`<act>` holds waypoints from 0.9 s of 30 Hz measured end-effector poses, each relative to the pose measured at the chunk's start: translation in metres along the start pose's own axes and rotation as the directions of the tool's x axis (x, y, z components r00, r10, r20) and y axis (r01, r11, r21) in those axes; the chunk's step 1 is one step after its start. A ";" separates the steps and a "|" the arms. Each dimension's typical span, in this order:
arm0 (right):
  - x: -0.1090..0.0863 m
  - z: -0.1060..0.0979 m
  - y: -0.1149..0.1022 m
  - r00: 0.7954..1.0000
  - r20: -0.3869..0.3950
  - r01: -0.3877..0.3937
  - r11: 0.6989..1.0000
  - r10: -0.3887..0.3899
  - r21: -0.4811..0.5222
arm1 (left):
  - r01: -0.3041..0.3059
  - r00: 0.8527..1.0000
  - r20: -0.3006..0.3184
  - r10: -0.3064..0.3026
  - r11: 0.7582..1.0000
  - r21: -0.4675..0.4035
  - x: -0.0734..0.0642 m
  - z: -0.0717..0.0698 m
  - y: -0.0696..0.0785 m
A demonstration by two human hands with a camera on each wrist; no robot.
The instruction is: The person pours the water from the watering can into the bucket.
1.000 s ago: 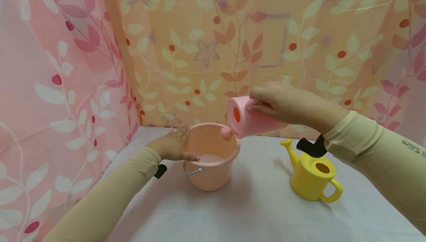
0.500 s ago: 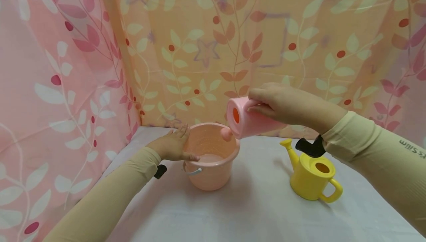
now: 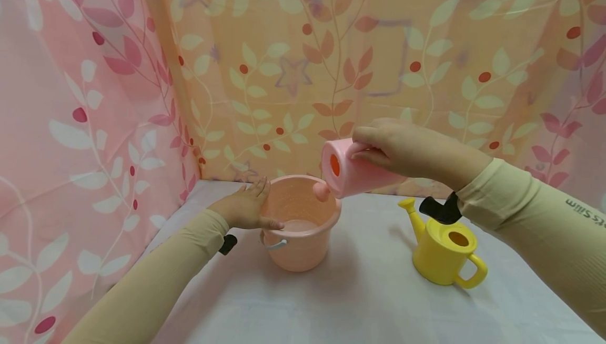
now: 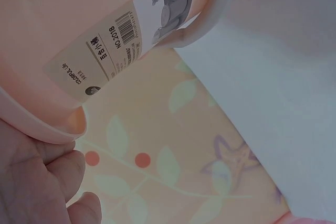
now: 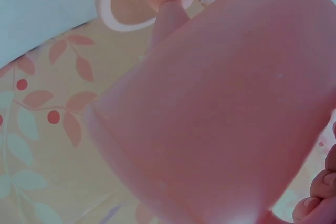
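A peach bucket [image 3: 303, 252] stands upright on the table. My left hand [image 3: 243, 208] rests on its left rim in the head view, fingers stretched out and thumb along the near edge. In the left wrist view the fingertips sit right at the rim, beneath the bucket's printed label [image 4: 100, 59]. With my right hand [image 3: 395, 144] I grip the handle of a pink watering can [image 3: 364, 178]. The can is tipped far over, its round spout head [image 3: 321, 191] over the bucket's right rim and its orange-looking top opening facing left. Curled fingers [image 5: 323, 184] show beside the can in the right wrist view.
A yellow watering can [image 3: 442, 254] stands upright at the right, below my right wrist, spout to the left and handle to the right. The bucket's pale handle [image 3: 276, 244] hangs at its front. Patterned curtains [image 3: 293, 107] close off the back and left of the white-covered table [image 3: 379, 302].
The pink watering can and my right hand have shifted very slightly left. My left hand and the bucket have stayed in place.
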State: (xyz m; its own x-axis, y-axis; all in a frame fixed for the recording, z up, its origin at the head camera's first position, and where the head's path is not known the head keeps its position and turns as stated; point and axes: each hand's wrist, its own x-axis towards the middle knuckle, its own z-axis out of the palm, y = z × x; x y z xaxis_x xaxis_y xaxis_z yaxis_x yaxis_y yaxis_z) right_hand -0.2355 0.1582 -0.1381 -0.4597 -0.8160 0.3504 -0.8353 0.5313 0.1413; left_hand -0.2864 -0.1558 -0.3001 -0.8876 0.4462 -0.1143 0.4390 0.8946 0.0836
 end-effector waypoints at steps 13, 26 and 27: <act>-0.001 0.001 0.002 1.000 0.010 0.001 1.000 -0.002 0.014 | 0.006 1.000 -0.006 -0.006 1.000 0.007 0.002 0.001 -0.001; -0.004 0.003 0.003 1.000 0.015 -0.003 1.000 0.003 0.000 | 0.002 1.000 -0.012 -0.002 1.000 0.015 0.002 0.002 -0.001; -0.004 0.004 0.003 1.000 0.015 -0.003 1.000 0.003 -0.001 | 0.003 1.000 -0.011 -0.002 1.000 0.018 0.002 0.002 -0.001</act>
State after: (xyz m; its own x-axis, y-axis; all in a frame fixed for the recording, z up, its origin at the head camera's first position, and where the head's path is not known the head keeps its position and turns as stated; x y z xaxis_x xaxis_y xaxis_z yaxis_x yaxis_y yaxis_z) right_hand -0.2372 0.1620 -0.1424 -0.4670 -0.8177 0.3367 -0.8335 0.5342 0.1414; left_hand -0.2886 -0.1560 -0.3022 -0.8902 0.4438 -0.1032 0.4391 0.8960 0.0656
